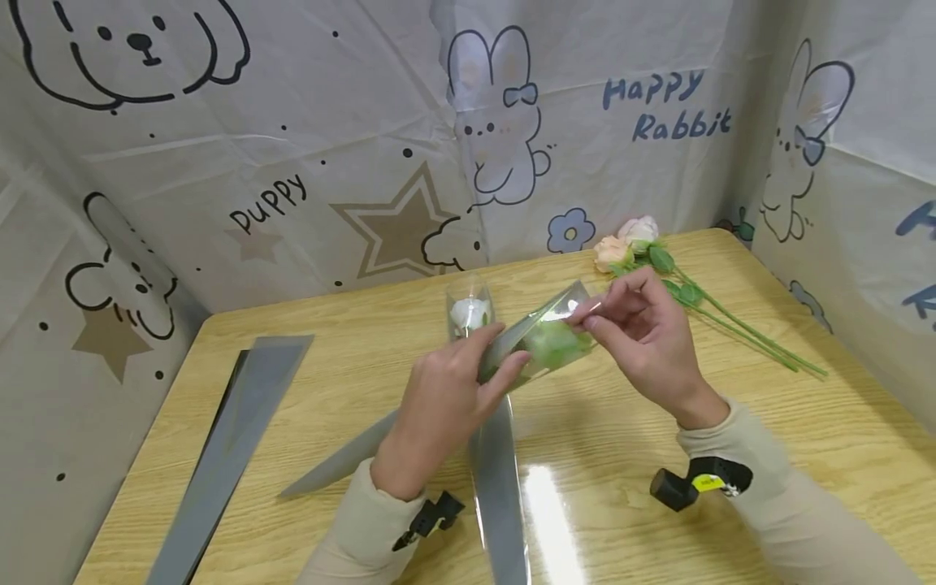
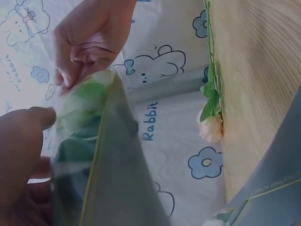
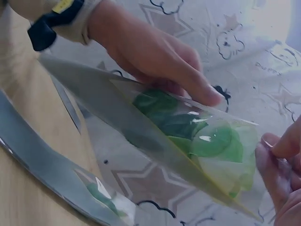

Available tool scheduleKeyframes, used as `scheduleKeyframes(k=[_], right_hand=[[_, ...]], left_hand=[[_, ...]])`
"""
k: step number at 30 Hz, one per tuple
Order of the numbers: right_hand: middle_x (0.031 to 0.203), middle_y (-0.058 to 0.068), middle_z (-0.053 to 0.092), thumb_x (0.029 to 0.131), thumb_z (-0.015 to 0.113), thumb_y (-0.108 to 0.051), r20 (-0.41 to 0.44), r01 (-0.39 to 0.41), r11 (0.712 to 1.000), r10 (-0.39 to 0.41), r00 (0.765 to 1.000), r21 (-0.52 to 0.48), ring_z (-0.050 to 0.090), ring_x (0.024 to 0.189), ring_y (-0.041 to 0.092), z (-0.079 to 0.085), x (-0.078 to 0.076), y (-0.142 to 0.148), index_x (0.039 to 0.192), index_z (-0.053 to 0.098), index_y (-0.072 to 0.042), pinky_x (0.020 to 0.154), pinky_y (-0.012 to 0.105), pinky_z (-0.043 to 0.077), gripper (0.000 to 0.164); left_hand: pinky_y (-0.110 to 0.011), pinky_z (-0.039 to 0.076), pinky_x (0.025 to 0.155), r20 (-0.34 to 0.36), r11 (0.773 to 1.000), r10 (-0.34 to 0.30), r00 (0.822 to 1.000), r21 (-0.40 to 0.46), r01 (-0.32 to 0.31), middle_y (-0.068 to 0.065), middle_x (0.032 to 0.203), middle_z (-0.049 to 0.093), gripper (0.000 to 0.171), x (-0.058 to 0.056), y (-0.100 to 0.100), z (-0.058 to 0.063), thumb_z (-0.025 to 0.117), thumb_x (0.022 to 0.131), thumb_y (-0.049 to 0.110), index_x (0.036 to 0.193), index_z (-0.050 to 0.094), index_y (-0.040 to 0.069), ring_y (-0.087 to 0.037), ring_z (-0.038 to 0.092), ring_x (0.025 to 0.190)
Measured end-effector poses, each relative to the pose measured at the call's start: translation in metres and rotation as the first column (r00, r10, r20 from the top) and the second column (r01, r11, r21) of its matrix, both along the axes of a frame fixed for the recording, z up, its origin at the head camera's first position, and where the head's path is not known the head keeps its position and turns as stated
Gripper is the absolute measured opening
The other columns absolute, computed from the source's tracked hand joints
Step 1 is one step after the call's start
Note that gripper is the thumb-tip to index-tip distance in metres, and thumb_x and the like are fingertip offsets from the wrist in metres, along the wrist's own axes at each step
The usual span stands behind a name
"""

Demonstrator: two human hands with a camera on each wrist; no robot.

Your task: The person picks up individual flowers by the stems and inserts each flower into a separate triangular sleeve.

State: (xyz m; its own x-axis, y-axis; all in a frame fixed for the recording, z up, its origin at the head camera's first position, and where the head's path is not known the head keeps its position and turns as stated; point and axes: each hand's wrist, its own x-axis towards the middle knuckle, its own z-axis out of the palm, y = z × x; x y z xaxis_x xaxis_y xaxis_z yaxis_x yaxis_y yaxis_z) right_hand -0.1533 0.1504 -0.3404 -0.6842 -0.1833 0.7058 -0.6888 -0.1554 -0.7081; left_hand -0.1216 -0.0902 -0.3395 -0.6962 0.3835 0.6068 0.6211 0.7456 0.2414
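A grey and clear flower sleeve [image 1: 552, 337] with green leaves [image 3: 216, 140] inside is held up at a slant over the table. My left hand [image 1: 448, 390] grips it round the middle, thumb and fingers on either side. At its wide upper end, my right hand [image 1: 647, 345] pinches the clear film edge between thumb and fingertips. The bloom inside looks pale and blurred through the film. Below it on the table lies a second sleeve [image 1: 499, 496], holding a white rose [image 1: 470, 313] at its far end.
Several grey sleeves [image 1: 237, 431] lie overlapped on the left of the wooden table [image 1: 351, 366]. A peach rose [image 1: 609, 254] and a pale pink rose [image 1: 639, 231] lie loose at the back right. A printed cloth [image 1: 351, 106] hangs behind the table and at its sides.
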Motion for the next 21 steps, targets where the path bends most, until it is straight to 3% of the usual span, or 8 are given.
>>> scheduleKeyframes(k=[5, 9, 13, 16, 18, 21], right_hand=[[0.098, -0.004, 0.079, 0.085, 0.055, 0.029, 0.035, 0.055, 0.997, -0.057, 0.998, 0.055, 0.077, 0.089, 0.008, 0.000, -0.009, 0.010, 0.101, 0.044, 0.020, 0.078, 0.022, 0.063, 0.021], [0.098, -0.007, 0.079, 0.087, 0.058, 0.025, 0.089, 0.112, 0.988, -0.122, 0.989, 0.109, 0.077, 0.090, 0.006, -0.002, -0.014, 0.016, 0.106, 0.046, 0.018, 0.081, 0.019, 0.063, 0.024], [0.103, -0.010, 0.074, 0.091, 0.063, 0.017, 0.134, 0.215, 0.961, -0.239, 0.962, 0.174, 0.074, 0.098, 0.002, -0.004, -0.018, 0.019, 0.113, 0.048, 0.014, 0.089, 0.015, 0.060, 0.028], [0.108, -0.009, 0.069, 0.094, 0.065, 0.010, 0.142, 0.315, 0.931, -0.343, 0.929, 0.186, 0.071, 0.104, 0.003, -0.003, -0.019, 0.019, 0.118, 0.049, 0.011, 0.094, 0.014, 0.057, 0.030], [0.109, -0.009, 0.067, 0.095, 0.064, 0.007, 0.143, 0.374, 0.911, -0.399, 0.906, 0.171, 0.069, 0.106, 0.004, -0.002, -0.020, 0.021, 0.120, 0.049, 0.010, 0.094, 0.013, 0.057, 0.029], [0.108, -0.009, 0.066, 0.096, 0.064, 0.005, 0.143, 0.426, 0.891, -0.447, 0.883, 0.155, 0.068, 0.106, 0.005, 0.000, -0.021, 0.023, 0.119, 0.050, 0.010, 0.093, 0.012, 0.057, 0.028]], left_hand=[[-0.014, 0.045, 0.044, 0.121, 0.999, -0.041, 0.992, -0.027, 0.044, -0.006, 0.079, 0.077, 0.034, 0.000, 0.002, -0.001, 0.069, 0.097, 0.027, 0.123, 0.069, 0.005, -0.005, 0.056, 0.050], [-0.009, 0.037, 0.041, 0.261, 0.995, -0.095, 0.961, 0.035, 0.089, -0.005, 0.077, 0.075, 0.035, 0.000, 0.005, -0.003, 0.069, 0.096, 0.024, 0.127, 0.068, 0.006, 0.000, 0.049, 0.048], [-0.012, 0.041, 0.044, 0.349, 0.987, -0.136, 0.927, 0.127, 0.097, -0.007, 0.082, 0.077, 0.034, -0.003, 0.006, -0.004, 0.071, 0.097, 0.022, 0.126, 0.068, 0.006, -0.001, 0.052, 0.052], [-0.015, 0.047, 0.048, 0.419, 0.974, -0.149, 0.896, 0.220, 0.059, -0.006, 0.088, 0.079, 0.031, -0.006, 0.004, -0.005, 0.071, 0.098, 0.024, 0.126, 0.069, 0.009, -0.002, 0.061, 0.059], [-0.018, 0.053, 0.053, 0.451, 0.956, -0.151, 0.880, 0.292, 0.015, -0.007, 0.091, 0.080, 0.031, -0.008, 0.001, -0.005, 0.072, 0.098, 0.025, 0.125, 0.070, 0.011, -0.005, 0.068, 0.066], [-0.026, 0.062, 0.063, 0.469, 0.916, -0.148, 0.871, 0.397, -0.058, -0.013, 0.097, 0.081, 0.030, -0.014, -0.001, -0.005, 0.073, 0.097, 0.025, 0.123, 0.071, 0.010, -0.015, 0.078, 0.079]])
